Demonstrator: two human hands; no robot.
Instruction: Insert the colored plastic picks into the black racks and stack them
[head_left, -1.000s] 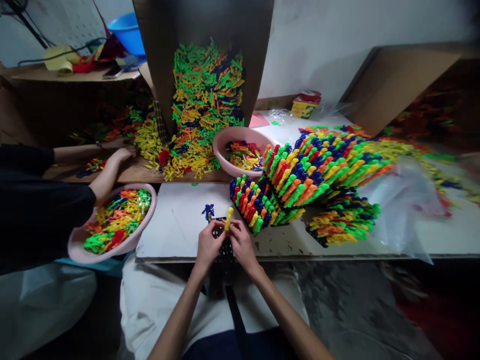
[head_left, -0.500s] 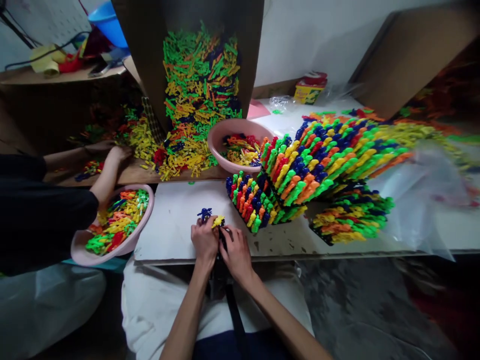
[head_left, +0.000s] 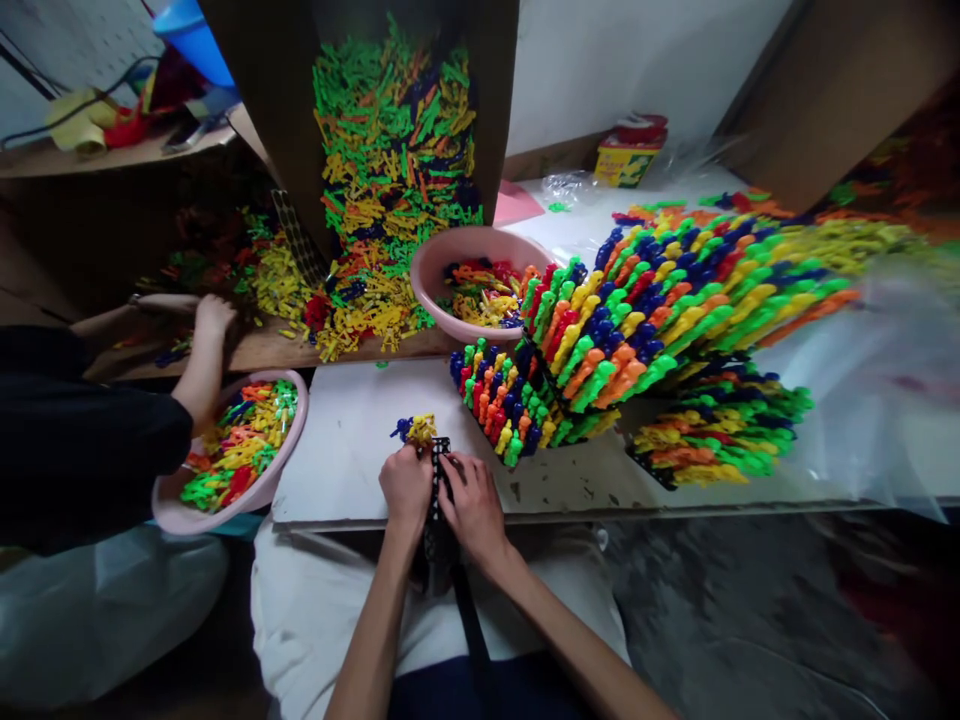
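My left hand (head_left: 407, 487) is closed around a small bunch of plastic toy figures; yellow ones (head_left: 423, 429) and a dark blue one (head_left: 402, 430) stick out above the fingers. Just to its right, a narrow black tray with rows of holes (head_left: 441, 456) stands between my hands, reaching down over the table edge towards my lap. My right hand (head_left: 474, 503) grips this tray from the right side, fingers bent over its edge. What the fingertips touch there is partly hidden.
Black trays filled with colourful figures (head_left: 615, 320) stand to the right on the white table (head_left: 337, 440). Behind is a pink basin (head_left: 431, 300) of loose figures, beside a large heap (head_left: 390, 180). At left a co-worker's hand (head_left: 214, 320) reaches over another basin (head_left: 296, 425).
The yellow figures have shifted left off the black tray, beside the blue one, so the tray's holes now show. The co-worker's hand has drawn a little to the left.
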